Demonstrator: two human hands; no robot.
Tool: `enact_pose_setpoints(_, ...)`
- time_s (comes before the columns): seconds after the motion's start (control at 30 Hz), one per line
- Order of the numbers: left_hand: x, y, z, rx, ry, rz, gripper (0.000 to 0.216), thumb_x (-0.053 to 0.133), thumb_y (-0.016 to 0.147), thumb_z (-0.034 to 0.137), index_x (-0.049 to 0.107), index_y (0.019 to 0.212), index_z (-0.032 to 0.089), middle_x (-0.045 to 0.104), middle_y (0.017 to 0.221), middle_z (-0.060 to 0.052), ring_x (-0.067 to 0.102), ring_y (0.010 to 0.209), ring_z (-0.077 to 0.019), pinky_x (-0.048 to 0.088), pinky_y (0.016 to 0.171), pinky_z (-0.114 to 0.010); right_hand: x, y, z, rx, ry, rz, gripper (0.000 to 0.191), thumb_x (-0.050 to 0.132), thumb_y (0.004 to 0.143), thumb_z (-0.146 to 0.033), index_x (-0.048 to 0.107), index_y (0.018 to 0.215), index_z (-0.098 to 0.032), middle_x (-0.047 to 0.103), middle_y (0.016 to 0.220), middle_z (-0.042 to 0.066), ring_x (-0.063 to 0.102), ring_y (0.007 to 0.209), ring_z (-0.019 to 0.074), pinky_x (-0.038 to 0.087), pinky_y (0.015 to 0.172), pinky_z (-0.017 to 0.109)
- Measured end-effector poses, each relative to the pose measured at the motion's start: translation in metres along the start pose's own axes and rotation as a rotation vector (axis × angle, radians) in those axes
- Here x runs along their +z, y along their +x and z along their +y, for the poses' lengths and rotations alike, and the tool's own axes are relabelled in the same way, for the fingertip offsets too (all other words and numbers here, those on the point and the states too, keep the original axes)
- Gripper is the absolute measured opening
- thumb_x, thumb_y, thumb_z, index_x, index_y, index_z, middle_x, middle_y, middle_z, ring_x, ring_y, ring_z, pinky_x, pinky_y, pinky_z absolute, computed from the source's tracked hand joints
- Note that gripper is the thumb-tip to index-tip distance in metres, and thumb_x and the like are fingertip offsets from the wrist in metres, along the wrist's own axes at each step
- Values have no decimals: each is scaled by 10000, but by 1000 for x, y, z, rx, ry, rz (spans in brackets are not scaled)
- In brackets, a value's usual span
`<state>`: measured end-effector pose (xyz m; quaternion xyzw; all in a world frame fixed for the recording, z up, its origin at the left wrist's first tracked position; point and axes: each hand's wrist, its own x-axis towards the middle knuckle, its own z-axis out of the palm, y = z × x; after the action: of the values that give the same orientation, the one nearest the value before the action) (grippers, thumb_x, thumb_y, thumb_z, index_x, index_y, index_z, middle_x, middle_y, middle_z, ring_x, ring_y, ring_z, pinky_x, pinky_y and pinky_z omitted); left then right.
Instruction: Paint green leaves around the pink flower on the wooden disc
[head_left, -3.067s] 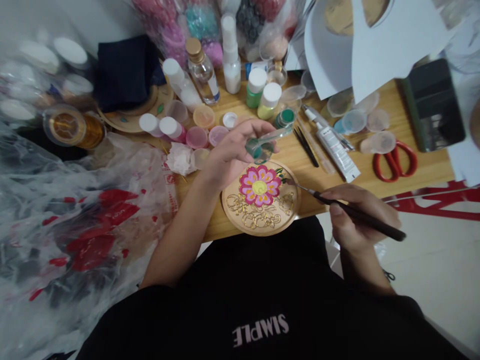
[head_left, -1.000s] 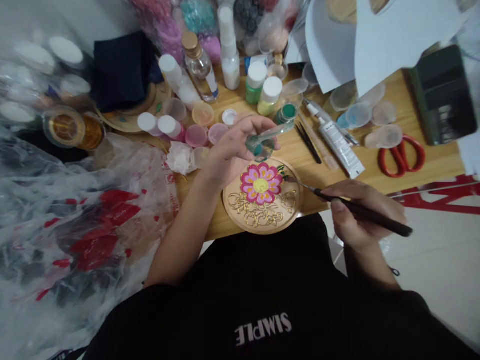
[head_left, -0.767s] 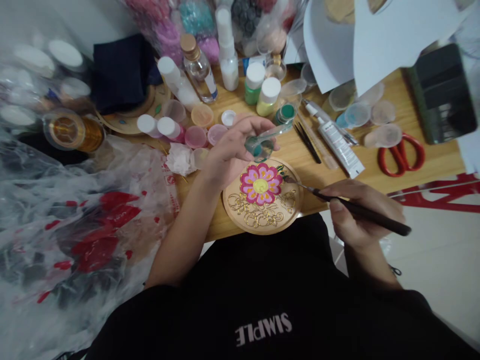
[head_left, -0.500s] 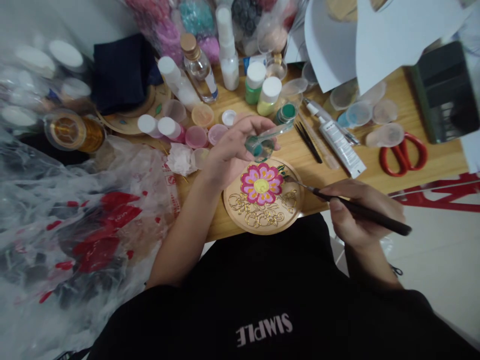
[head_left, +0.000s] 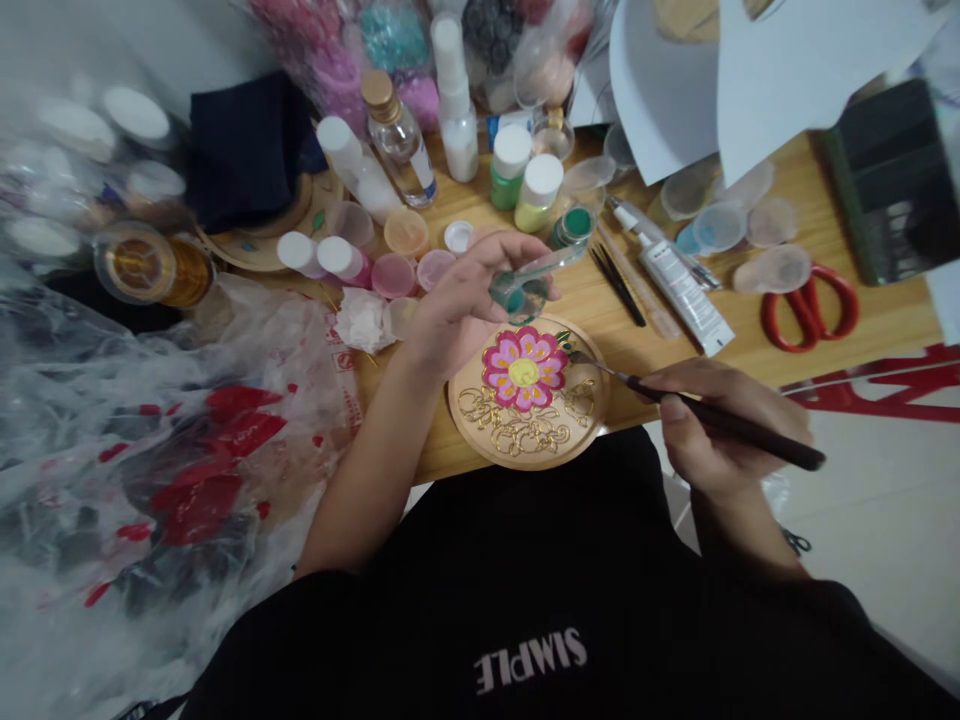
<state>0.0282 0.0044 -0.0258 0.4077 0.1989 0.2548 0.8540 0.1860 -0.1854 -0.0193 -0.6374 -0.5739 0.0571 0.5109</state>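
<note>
Two grasps — clear cup in the left hand, dark-handled tool in the right hand — flowered disc between.

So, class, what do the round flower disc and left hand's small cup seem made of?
Round flower disc: probably smooth, matt wood, from its pale tan surface, though grain is unclear.
Small cup: likely clear, glossy plastic, its see-through wall catching light.

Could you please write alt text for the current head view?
A right hand holds a tool, its tip at a round board bearing a pink flower; the left hand holds a clear cup with green inside. Bottles stand beyond; red scissors lie to the right.
</note>
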Motion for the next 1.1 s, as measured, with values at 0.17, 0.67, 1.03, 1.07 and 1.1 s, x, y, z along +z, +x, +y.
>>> enact_pose_setpoints(0.17,-1,0,0,12,35,-6,380,725,569,329,646,908,178,639,868,-17,662,856,-218,487,828,-363,0,1,-1,-8,-3,-3,158,646,798,-149,719,898,-245,725,721,-12,690,597,144,573,552,268)
enact_pose_setpoints(0.67,-3,0,-1,15,-3,-32,364,665,550,235,676,908,175,681,856,-10,657,846,-188,488,785,-320,-4,2,-4,14,13,-39,242,616,818,-122,717,960,-290,721,739,6,685,632,168,558,533,312)
enact_pose_setpoints(1.03,-3,0,0,-1,10,-41,363,688,579,240,651,929,153,674,879,-21,672,844,-188,506,803,-342,-5,-1,1,4,-11,12,159,634,819,-152,719,914,-247,734,752,2,695,633,154,557,567,286)
enact_pose_setpoints(1.07,-3,0,-1,-3,6,-37,356,685,577,235,659,924,156,680,877,-15,674,840,-183,509,802,-335,-5,0,1,2,-8,9,161,635,819,-151,719,916,-249,736,753,3,698,633,156,561,568,286)
enact_pose_setpoints(1.1,-3,0,-1,-3,-1,-35,354,677,572,224,670,920,160,686,876,-10,676,835,-176,512,801,-326,-4,1,1,-3,-5,6,163,636,817,-149,718,915,-249,736,748,2,698,629,156,560,564,284)
